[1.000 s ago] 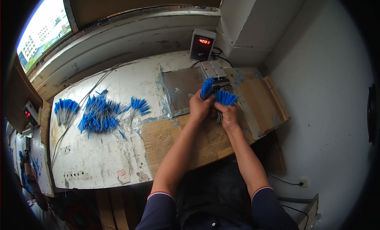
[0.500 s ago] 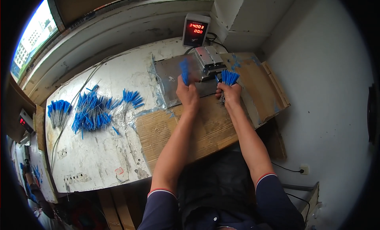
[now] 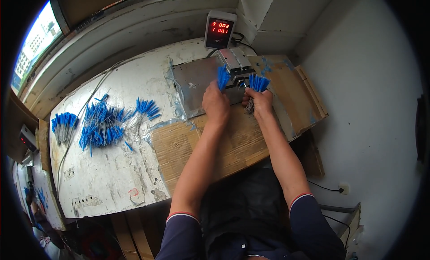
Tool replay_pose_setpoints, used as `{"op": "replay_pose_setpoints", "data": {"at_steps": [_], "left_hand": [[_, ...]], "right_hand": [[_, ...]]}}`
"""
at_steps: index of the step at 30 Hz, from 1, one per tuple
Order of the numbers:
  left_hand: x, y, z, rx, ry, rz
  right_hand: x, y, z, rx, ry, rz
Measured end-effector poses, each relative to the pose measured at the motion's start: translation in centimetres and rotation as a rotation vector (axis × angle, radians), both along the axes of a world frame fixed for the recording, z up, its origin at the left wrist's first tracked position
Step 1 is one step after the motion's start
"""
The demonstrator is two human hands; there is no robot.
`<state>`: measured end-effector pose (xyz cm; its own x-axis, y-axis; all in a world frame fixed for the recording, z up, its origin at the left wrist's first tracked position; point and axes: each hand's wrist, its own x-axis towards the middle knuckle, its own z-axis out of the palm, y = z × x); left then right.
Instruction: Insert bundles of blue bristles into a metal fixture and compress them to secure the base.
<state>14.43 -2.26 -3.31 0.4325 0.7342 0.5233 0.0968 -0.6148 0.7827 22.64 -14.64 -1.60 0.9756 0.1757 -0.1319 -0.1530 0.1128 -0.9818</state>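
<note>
My left hand (image 3: 216, 104) is closed round a bundle of blue-tipped wires (image 3: 222, 77), tips pointing up, just left of a small metal device (image 3: 236, 60). Closed on another bundle is my right hand (image 3: 261, 101); its blue tips (image 3: 259, 83) fan upward and thin grey wire ends hang below the fist. Between the hands, a single blue-tipped piece (image 3: 242, 84) reaches from the right fingers toward the device's front edge. Whether it touches the device I cannot tell. Fingers on the far side of my left hand are hidden.
A box with a red lit display (image 3: 220, 30) stands behind the device. Several heaps of blue-tipped wires (image 3: 102, 125) lie on the worn white table (image 3: 107, 184) at left. Cardboard (image 3: 188, 148) covers its front; a cable (image 3: 67, 150) crosses the left side. A wall rises at right.
My left hand with its bundle has moved slightly right, closer to the device and the right hand. The right hand stays nearly in place. Digits on the display differ.
</note>
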Motion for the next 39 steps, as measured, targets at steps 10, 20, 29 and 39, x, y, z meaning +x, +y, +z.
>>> {"op": "replay_pose_setpoints", "data": {"at_steps": [10,20,29,39], "left_hand": [[0.3,-0.1,0.1,0.129,0.187,-0.262],[0.4,-0.1,-0.1,0.195,0.202,-0.296],[0.7,-0.1,-0.6,0.253,0.265,-0.124],[0.4,0.0,-0.2,-0.029,0.198,-0.031]], "right_hand": [[-0.6,-1.0,0.2,0.170,0.068,-0.025],[-1.0,-1.6,0.0,0.067,0.025,0.058],[-0.8,-0.2,1.2,-0.048,0.048,0.017],[-0.2,0.7,1.2,-0.104,0.019,-0.012]]}}
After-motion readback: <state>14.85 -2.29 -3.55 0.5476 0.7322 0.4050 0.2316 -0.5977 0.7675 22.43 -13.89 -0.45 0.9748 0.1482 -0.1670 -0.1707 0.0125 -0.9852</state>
